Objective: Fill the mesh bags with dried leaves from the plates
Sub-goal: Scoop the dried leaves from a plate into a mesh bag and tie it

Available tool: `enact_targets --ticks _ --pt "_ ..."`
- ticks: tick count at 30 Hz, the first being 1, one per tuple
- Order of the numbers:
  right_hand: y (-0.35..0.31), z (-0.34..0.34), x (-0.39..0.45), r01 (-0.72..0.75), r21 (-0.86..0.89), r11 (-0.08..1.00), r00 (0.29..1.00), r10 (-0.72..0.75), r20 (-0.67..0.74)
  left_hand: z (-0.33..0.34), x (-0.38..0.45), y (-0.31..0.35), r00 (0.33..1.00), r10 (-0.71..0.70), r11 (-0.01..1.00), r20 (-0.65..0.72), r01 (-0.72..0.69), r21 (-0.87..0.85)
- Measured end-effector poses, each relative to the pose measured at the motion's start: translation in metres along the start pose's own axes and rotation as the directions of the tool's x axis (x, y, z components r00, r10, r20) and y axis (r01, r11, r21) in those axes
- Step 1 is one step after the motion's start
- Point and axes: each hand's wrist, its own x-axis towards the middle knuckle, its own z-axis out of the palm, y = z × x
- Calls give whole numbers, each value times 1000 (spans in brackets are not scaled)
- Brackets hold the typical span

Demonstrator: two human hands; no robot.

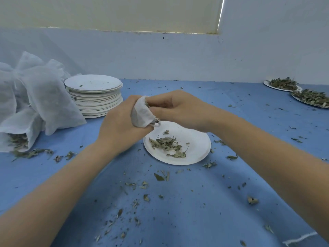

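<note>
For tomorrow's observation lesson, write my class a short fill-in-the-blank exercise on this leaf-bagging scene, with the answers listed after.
1. The left hand grips a small mesh bag above a white ____ holding dried leaves.
2. The table is covered with a ____ cloth.
3. The stack of empty plates stands to the ____ of the hands.
4. Far right, ____ plates of leaves wait.

Answers: plate; blue; left; two

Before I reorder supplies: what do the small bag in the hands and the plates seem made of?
Small bag: thin white fabric, probably nonwoven or fine mesh; it creases softly in the left hand. Plate and stack of plates: matte white, thin-edged, likely paper or pulp.
</note>
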Motion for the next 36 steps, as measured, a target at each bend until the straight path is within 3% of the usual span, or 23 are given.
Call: enact_targets --ticks 6,9,11,14,17,19,22,23,26,28,31,36 --pt "-5 9 8 -17 -120 993 971 -12 -238 2 0 3 998 44 999 -36 -43 31" --pt "-7 17 15 -63 -170 984 959 12 -285 3 1 6 998 45 997 -39 -42 62" --pt "-7 19 19 -86 -256 963 978 34 -204 3 0 8 999 33 996 -38 -30 84" --pt "-12 12 19 -74 -376 923 991 109 72 2 -1 9 998 41 993 37 -45 113" --pt "-12 -2 15 -30 -313 949 972 101 213 2 0 10 998 32 995 62 -38 93" --pt "-7 -9 12 -7 -205 979 988 39 151 1 0 9 999 41 994 26 -43 102" --pt "2 -19 5 41 77 996 998 -38 -41 -4 1 6 999 34 987 -12 -31 159" --pt "7 -20 2 46 92 995 994 -37 -107 -5 1 5 1000 27 983 -11 -25 182" --pt "24 -18 -5 -94 -176 980 971 51 -233 -9 2 5 1000 25 974 -10 -22 226" --pt "32 -8 -8 -195 -408 892 978 144 -152 -10 2 4 1000 20 970 -13 -16 242" --pt "44 16 -7 -268 -512 816 955 296 -26 -9 2 3 1000 16 967 -20 -10 256" --pt "47 34 -5 -132 -573 809 990 134 -39 -7 2 0 999 29 966 -23 -22 258"
